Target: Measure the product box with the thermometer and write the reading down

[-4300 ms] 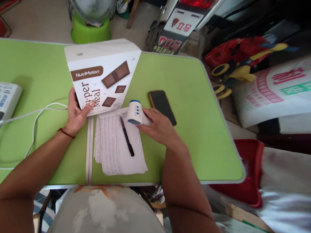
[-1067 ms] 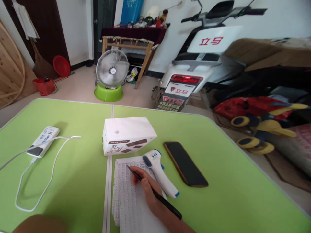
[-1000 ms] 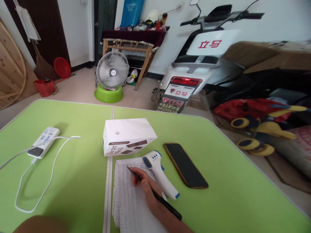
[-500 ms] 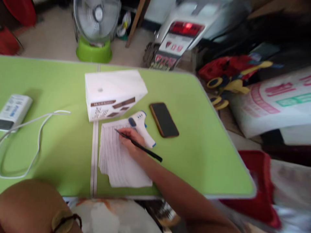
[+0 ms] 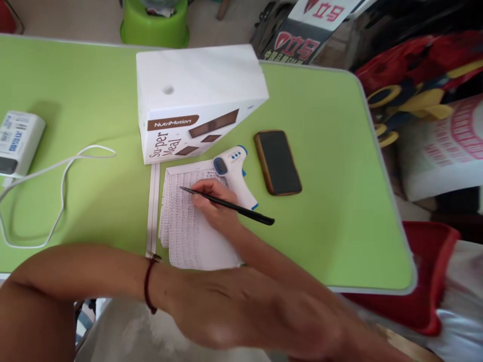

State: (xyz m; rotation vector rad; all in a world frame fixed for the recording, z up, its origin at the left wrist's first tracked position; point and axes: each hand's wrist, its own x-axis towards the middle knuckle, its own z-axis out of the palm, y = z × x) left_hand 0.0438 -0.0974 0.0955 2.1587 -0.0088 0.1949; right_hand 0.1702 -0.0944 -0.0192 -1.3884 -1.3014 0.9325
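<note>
My right hand (image 5: 213, 206) grips a black pen (image 5: 234, 207) with its tip on a stack of printed sheets (image 5: 184, 236) on the green table (image 5: 332, 176). A white and blue infrared thermometer (image 5: 236, 168) lies just beyond my fingers, partly on the sheets. My left hand (image 5: 245, 311) reaches across close to the camera, blurred, over my right forearm, with nothing seen in it; a red string is on its wrist. A white NutriMotion box (image 5: 196, 95) stands behind the sheets.
A dark phone (image 5: 278, 162) lies right of the thermometer. At the left edge sit a white power bank (image 5: 17, 141) and its looping cable (image 5: 60, 186). Beyond the table are a green fan base (image 5: 154, 27), a scooter's rear (image 5: 302, 35) and red items (image 5: 426, 271).
My head has tilted down and closer to the table. My left arm has swung in from the lower left across the front of the view. My right hand keeps the pen on the sheets.
</note>
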